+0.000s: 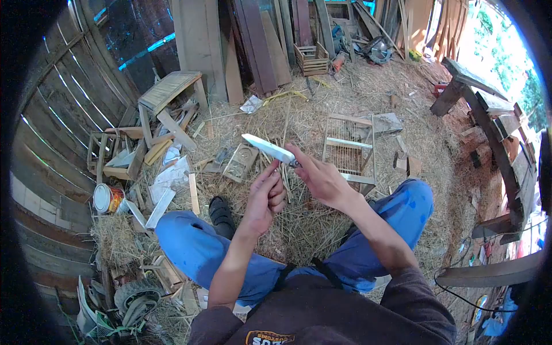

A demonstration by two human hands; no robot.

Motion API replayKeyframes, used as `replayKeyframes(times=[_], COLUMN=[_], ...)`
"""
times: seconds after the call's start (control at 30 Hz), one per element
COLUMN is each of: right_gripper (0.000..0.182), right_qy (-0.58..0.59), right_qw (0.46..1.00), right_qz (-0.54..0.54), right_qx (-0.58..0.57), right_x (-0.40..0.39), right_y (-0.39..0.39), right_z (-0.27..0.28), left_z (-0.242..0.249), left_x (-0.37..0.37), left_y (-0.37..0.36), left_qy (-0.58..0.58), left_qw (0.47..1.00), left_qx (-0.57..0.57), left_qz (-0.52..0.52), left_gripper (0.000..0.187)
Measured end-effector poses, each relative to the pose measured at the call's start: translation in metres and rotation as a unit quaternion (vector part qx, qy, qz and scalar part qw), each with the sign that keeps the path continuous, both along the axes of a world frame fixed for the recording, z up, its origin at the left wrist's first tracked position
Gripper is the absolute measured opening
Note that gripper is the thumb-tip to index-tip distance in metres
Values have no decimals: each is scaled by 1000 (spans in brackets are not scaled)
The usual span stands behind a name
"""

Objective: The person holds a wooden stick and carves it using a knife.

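Straw-strewn floor (299,230) lies below; the right hand (326,183) is closed round the knife (294,163), blade (263,146) towards ten o'clock; the left hand (265,198) is closed beneath, any hold unclear.

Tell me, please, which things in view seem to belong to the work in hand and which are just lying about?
In use, or likely so:
- pale-bladed knife, in the right hand
- left hand, close under the blade; its grip is unclear
- perhaps the slatted frame on the ground

Apparently lying about:
- tin can
- small stool
- slatted crate
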State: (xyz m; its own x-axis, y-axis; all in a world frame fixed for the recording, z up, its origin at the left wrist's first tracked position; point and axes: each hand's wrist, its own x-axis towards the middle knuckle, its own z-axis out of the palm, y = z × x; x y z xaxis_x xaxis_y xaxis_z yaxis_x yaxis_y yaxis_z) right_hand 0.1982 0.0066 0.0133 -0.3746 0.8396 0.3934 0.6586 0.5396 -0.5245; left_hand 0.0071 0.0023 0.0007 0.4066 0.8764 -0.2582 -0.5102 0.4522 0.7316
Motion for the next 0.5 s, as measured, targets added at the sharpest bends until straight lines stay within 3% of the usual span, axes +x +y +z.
replayKeyframes(times=[0.27, 0.5], right_gripper=[30, 29], right_qy=[83, 39], right_qw=[995, 995], right_qz=[-11, -33], right_qx=[60, 84], right_x=[-1, 6], right_y=[-1, 6], right_z=[-2, -9], left_z=[1, 2], left_x=[1, 4], left_y=[-3, -5], left_qy=[31, 108], left_qw=[999, 990], left_qx=[11, 73], left_qz=[12, 45], left_gripper=[48, 43])
